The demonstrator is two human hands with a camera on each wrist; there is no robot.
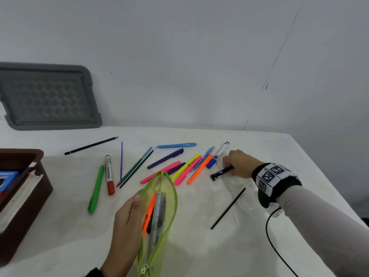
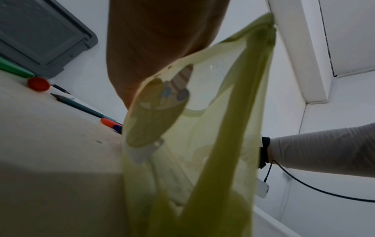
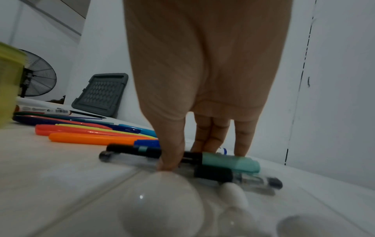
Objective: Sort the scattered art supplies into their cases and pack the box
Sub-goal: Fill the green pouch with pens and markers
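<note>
A: What's the left hand (image 1: pixel 127 220) doing?

B: It holds the green pouch (image 1: pixel 169 198) at the near middle of the table (image 1: pixel 199 246), thumb hooked on the edge of its open mouth. An orange marker (image 1: pixel 148 213) and a ruler (image 1: pixel 157 216) lie inside.

A: And the right hand (image 1: pixel 239 163)?

B: It's at the right, thumb and fingers pinching a black marker (image 1: pixel 221 172) against the table. From the right wrist, that marker (image 3: pixel 142 151) has a teal cap, and a clear pen (image 3: pixel 239 177) lies just beside it, under the thumb.

A: Where are the rest of the supplies?

B: Loose across the middle: a red marker (image 1: pixel 109 174) and green pen (image 1: pixel 96 188) to the left, a fan of pink, yellow, purple and orange pens (image 1: pixel 185 166) left of the right hand, and a blue pen (image 1: pixel 177 145) at the far side. A thin black stick (image 1: pixel 229 206) lies near the right wrist.

A: The box?

B: The brown box (image 1: pixel 30 196) sits at the left edge with cases inside. A grey lid (image 1: pixel 48 96) leans on the far wall
</note>
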